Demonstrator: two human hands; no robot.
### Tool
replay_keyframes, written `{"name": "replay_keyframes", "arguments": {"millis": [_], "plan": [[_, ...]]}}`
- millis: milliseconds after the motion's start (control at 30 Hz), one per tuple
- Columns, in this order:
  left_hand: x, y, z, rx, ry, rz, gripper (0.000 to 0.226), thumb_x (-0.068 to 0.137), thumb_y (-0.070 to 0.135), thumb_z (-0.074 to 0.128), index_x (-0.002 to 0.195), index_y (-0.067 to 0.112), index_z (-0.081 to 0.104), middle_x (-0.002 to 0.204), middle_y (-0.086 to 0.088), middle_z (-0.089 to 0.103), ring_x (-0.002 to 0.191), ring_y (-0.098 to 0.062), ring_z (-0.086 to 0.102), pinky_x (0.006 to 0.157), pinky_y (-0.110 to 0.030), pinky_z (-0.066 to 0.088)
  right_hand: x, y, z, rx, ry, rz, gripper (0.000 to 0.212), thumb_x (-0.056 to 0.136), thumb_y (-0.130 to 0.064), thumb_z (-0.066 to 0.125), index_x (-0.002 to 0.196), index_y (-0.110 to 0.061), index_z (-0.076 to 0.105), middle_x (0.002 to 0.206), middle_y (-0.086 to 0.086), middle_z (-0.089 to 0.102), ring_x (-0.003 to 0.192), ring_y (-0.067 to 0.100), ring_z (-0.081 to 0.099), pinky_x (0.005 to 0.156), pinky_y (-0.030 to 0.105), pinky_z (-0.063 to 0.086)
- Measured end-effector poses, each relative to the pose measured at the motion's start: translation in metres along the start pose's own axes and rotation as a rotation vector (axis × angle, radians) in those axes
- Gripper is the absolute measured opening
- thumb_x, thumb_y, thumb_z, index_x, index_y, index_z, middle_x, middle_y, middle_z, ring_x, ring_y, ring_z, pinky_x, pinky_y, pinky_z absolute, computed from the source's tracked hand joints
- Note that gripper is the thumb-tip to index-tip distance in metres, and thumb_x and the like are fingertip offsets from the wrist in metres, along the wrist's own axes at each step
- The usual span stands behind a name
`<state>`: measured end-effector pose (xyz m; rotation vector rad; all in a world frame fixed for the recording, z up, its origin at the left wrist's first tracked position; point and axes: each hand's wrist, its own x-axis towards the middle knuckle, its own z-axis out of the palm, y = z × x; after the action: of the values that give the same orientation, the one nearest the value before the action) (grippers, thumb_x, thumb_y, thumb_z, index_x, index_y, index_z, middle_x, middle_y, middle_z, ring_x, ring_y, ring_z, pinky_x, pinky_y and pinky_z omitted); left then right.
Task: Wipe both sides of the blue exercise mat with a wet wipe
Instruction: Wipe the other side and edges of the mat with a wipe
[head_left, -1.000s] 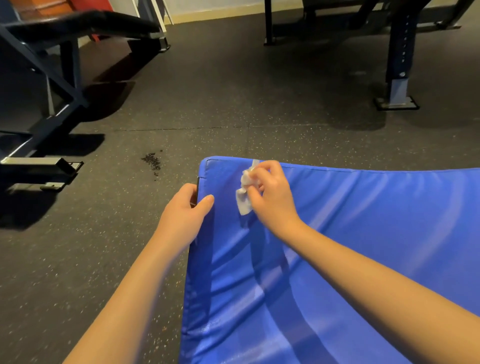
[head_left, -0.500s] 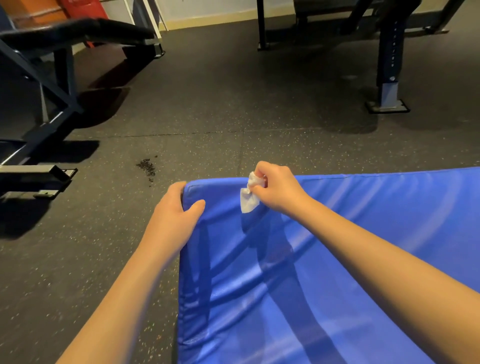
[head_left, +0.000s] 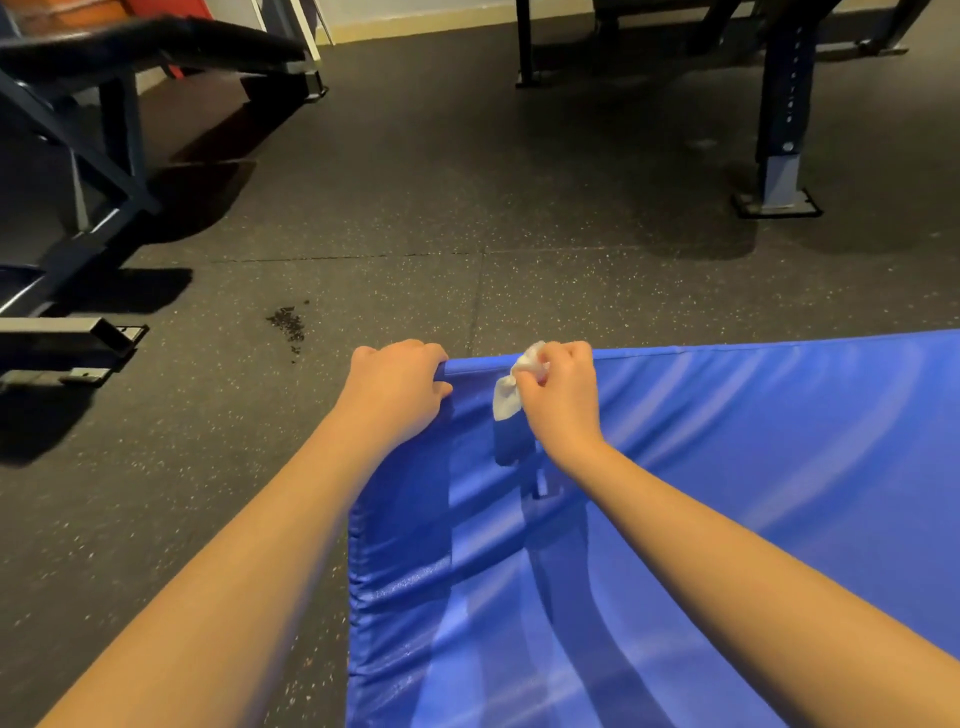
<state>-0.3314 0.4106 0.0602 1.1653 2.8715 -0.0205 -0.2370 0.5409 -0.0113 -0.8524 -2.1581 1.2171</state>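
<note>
Gripping the far-left corner of the glossy blue padded exercise mat (head_left: 727, 467) w/ our left hand (head_left: 395, 384): fingers curled over the edge, thumb on the top face. Our right hand (head_left: 561, 400), just beside it on the same far edge, pinches a crumpled white wet wipe (head_left: 506, 397); the wipe hangs against the mat's surface. Mat fills lower right of view, over dark speckled rubber floor (head_left: 415, 208). Small dark patch of crumbs (head_left: 285, 322) near the corner. Black padded bench (head_left: 130, 47) far left; dark steel rack post (head_left: 779, 130) far right.
</note>
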Motion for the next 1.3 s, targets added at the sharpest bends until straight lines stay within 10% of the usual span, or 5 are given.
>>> {"name": "replay_keyframes", "arguments": {"millis": [200,500,667,867,1300], "plan": [[-0.015,-0.002,-0.006,-0.027,0.055,-0.014,0.020,0.099,0.029,0.045,0.116,0.027,0.057,0.111,0.006,0.060,0.104,-0.019,0.056,0.081,-0.033,0.027,-0.048,-0.021,0.018,0.070,-0.226,-0.241,0.027,0.082,-0.006,0.054,0.076,-0.029,0.042,0.084,-0.010,0.046,0.071,0.010,0.047,0.065,0.027,0.040],[-0.028,0.002,-0.014,-0.082,0.051,0.011,0.020,0.100,0.027,0.042,0.112,0.027,0.058,0.102,0.007,0.059,0.092,-0.020,0.055,0.082,-0.033,0.032,-0.038,-0.009,0.013,0.223,0.249,0.055,0.007,0.086,-0.013,0.060,0.091,-0.017,0.058,0.085,0.000,0.061,0.079,0.017,0.053,0.068,0.027,0.038],[-0.034,-0.002,-0.015,-0.123,0.049,0.007,0.020,0.100,0.027,0.044,0.113,0.028,0.059,0.102,0.005,0.060,0.092,-0.020,0.055,0.085,-0.035,0.037,-0.054,-0.017,0.019,0.086,0.051,-0.269,0.013,0.085,-0.006,0.057,0.085,-0.017,0.065,0.083,-0.002,0.059,0.078,0.016,0.052,0.069,0.025,0.039],[-0.036,0.003,-0.017,-0.112,0.041,0.020,0.019,0.100,0.024,0.040,0.107,0.024,0.058,0.097,0.003,0.058,0.087,-0.023,0.054,0.085,-0.036,0.037,-0.016,0.016,0.000,0.037,0.388,0.146,0.019,0.095,-0.020,0.050,0.081,-0.012,0.059,0.084,-0.002,0.053,0.085,0.027,0.053,0.063,0.028,0.027],[-0.046,0.004,-0.017,-0.124,0.102,0.035,0.019,0.100,0.025,0.041,0.105,0.026,0.059,0.092,0.005,0.057,0.085,-0.021,0.052,0.082,-0.035,0.035,-0.021,0.031,-0.016,0.083,0.347,0.042,0.012,0.095,-0.018,0.045,0.085,-0.024,0.047,0.088,-0.002,0.063,0.086,0.021,0.059,0.075,0.033,0.045]]}}
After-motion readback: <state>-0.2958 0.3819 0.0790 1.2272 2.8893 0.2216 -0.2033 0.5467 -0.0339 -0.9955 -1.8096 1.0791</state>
